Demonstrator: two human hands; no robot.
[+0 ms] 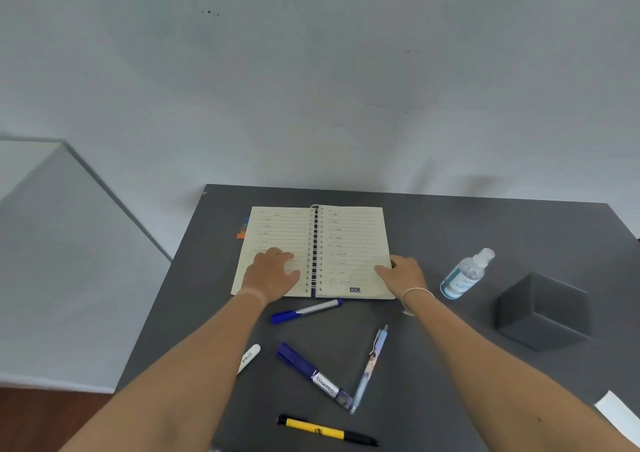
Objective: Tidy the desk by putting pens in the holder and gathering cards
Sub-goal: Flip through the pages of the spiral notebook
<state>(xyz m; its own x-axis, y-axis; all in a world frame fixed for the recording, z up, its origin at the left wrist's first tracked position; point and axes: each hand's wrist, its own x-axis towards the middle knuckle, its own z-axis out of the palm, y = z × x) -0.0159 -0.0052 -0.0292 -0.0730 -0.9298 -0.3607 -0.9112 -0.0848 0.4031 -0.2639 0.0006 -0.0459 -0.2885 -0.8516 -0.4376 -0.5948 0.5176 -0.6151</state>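
An open spiral notebook [346, 244] lies on the dark grey desk [450, 230]. My left hand [272, 273] rests flat on its left page, fingers spread. My right hand [403, 271] grips the lower right edge of the right page, thumb on top. Several pens lie in front of the notebook: a blue-capped marker [306, 310], a thick blue marker [313, 375], a light blue pen [370, 368], a yellow and black pen [327, 431] and a white pen [249, 358] partly hidden by my left forearm. A dark grey square holder [543, 309] stands at the right.
A clear spray bottle [465, 275] lies between the notebook and the holder. Coloured tabs [243, 232] stick out at the notebook's left edge. A white card or paper corner [620, 417] shows at the desk's right front. A white wall lies behind, and a pale surface stands to the left.
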